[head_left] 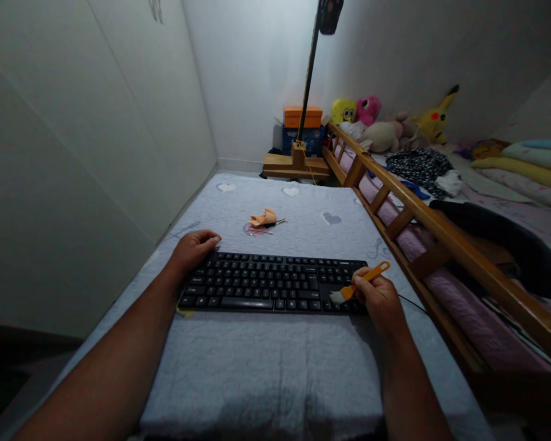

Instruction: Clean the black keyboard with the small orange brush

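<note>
A black keyboard point(261, 285) lies flat on the pale blue quilted cover point(266, 361). My left hand point(195, 248) rests at the keyboard's upper left corner, fingers closed around its edge. In my right hand point(376, 298) is an orange-handled brush point(349, 293), pinched between thumb and fingers, its pale bristles over the gap beside the arrow keys. That hand is at the keyboard's right end. Beyond the keyboard sits a crumpled orange cloth point(263, 217) with thin sticks point(281, 220) beside it.
A wooden bed rail point(413, 202) runs along the right, with clothes, folded bedding and plush toys point(381, 135) behind it. A black pole on a wooden base point(280, 164) stands at the far end near an orange box point(302, 116). White cabinet doors point(119, 122) line the left.
</note>
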Demonstrator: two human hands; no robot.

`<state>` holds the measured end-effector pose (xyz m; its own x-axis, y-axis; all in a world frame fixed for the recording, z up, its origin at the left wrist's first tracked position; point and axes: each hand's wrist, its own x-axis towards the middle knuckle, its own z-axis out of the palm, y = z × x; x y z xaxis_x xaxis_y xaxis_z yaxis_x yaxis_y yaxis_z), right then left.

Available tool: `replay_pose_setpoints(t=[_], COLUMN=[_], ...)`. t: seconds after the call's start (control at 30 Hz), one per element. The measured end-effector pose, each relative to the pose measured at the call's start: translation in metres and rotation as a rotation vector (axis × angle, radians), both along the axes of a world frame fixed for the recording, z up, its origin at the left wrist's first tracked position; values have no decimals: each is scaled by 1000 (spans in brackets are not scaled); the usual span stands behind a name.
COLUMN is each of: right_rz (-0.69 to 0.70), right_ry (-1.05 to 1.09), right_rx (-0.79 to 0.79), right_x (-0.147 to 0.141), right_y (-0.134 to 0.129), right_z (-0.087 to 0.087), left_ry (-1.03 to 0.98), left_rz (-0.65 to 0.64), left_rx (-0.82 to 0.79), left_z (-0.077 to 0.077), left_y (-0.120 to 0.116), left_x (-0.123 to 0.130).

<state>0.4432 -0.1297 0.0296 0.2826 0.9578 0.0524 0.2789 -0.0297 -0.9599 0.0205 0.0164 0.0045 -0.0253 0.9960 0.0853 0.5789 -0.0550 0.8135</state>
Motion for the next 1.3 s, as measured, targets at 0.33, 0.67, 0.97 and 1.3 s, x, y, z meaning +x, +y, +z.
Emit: replay_pose_setpoints(t=[0.33,0.67,0.97,1.3], right_rz=[-13,44,-34,-29], right_ry=[67,54,95,63], right_rx=[-15,-46,32,3], right_x=[1,4,0,2], right_y=[0,1,1,1], right_z=[-2,-6,-2,-5], left_ry=[15,38,32,3], left_rz=[11,10,9,8], left_rx=[3,-3,8,-6], left_z=[0,-1,0,0], left_y=[-1,2,-1,-1], left_x=[0,-1,0,0])
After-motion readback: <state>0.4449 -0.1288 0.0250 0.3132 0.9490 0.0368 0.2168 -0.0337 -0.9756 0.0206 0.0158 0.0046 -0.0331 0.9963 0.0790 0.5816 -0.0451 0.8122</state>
